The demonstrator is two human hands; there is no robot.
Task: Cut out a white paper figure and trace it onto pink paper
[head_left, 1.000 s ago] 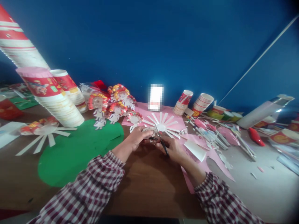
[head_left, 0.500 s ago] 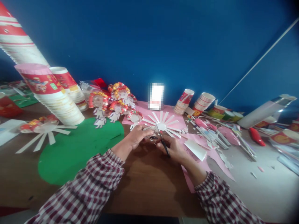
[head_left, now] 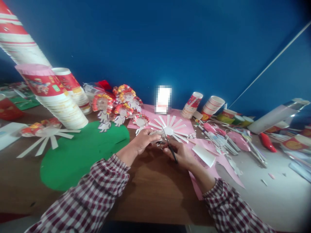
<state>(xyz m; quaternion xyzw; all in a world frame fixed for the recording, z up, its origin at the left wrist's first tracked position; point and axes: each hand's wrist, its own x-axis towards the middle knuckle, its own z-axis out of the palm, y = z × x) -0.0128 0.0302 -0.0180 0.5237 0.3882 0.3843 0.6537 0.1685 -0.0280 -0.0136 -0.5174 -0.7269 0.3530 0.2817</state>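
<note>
My left hand [head_left: 145, 141] is closed on a small paper cutout [head_left: 157, 133], pinched between thumb and fingers; much of the piece is hidden. In my right hand [head_left: 180, 152] is a pair of scissors [head_left: 171, 148] with dark handles, its blades pointing up and away beside the cutout. Just beyond both hands, a paper cup cut into white strips [head_left: 169, 131] lies spread like a sun on pink paper [head_left: 148, 111]. Small paper scraps lie beneath my hands. Left of them are several paper figures with red and yellow curled rims [head_left: 103, 104].
Green paper [head_left: 85, 158] covers the table's left part, by a tall stack of paper cups [head_left: 60, 103]. Shorter cup stacks [head_left: 213, 105] stand at the back right. A blurred bright panel [head_left: 163, 99] is before the blue wall. Pens and scraps [head_left: 222, 139] clutter the right.
Both hands stay nearly in place, still holding the cutout and the scissors. The whole view has shifted very slightly.
</note>
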